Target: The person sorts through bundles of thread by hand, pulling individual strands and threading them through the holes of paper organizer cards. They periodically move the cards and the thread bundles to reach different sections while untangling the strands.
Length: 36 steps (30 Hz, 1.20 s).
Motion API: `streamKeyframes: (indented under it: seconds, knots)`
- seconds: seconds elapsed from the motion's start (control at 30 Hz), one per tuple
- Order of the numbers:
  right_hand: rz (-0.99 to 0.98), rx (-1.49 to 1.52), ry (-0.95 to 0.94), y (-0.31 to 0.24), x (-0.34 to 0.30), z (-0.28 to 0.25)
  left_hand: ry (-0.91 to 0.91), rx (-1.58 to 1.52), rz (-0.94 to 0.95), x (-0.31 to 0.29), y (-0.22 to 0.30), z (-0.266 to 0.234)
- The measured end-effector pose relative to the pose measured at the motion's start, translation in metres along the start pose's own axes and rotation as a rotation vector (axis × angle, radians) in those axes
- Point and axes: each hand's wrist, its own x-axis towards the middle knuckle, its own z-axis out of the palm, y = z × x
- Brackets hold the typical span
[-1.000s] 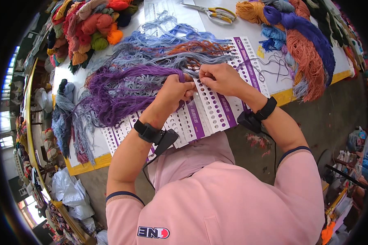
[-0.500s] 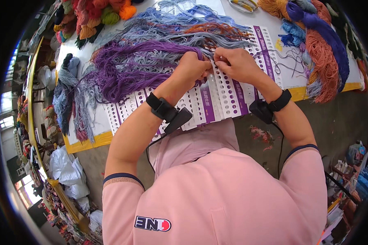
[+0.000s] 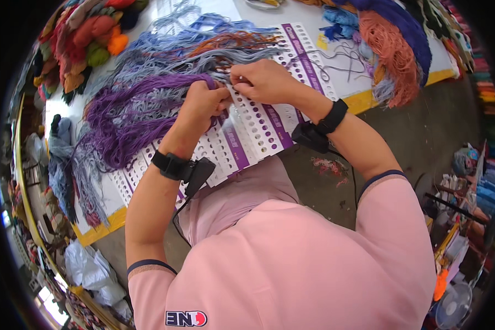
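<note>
My left hand [image 3: 205, 102] is closed on a bundle of purple thread [image 3: 113, 121], which spreads leftward over the table. Close beside it, my right hand [image 3: 264, 82] is pinched at the row of holes in a white card [image 3: 257, 126] with purple stripes. What its fingertips hold is hidden or too fine to make out. Several such punched cards [image 3: 225, 144] overlap under both hands and reach the near table edge. Grey-blue thread [image 3: 225, 59] and rust-orange thread [image 3: 228, 42] hang from card holes just beyond my hands.
A pile of coloured yarn skeins [image 3: 88, 38] lies at the back left; salmon yarn [image 3: 388, 49] and dark blue yarn [image 3: 410, 33] drape over the right side. Grey-blue yarn [image 3: 63, 165] hangs near the left edge. Yellow tape [image 3: 363, 102] lines the table edge. White bags [image 3: 93, 269] stand lower left.
The view has swung, so the table and my hands appear further left. My hands stay close together at the cards, the left still on the purple thread and the right still pinched.
</note>
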Motion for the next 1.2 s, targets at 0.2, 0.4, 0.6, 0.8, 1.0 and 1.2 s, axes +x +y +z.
streamKeyframes:
  seconds: [0.2,0.4,0.6,0.8,1.0,1.2]
  knots:
    - [0.013,0.041,-0.125,0.001,-0.01,-0.014,0.249,0.492,0.233,0.0,0.007,-0.019]
    - [0.017,0.076,-0.095,-0.003,-0.012,-0.012,-0.045,0.057,0.009,-0.009,0.008,-0.032]
    - [0.054,0.109,-0.202,-0.008,-0.009,-0.02,-0.157,-0.516,-0.026,-0.019,0.012,-0.024]
    - [0.214,0.42,-0.18,-0.001,-0.003,-0.018,-0.054,0.112,0.094,-0.018,0.021,-0.004]
    - [0.154,0.351,-0.184,-0.011,-0.002,-0.022,0.397,-0.415,0.279,-0.034,0.069,-0.258]
    - [0.24,0.775,-0.351,0.023,-0.007,-0.031,0.397,-0.166,0.373,-0.041,0.082,-0.189]
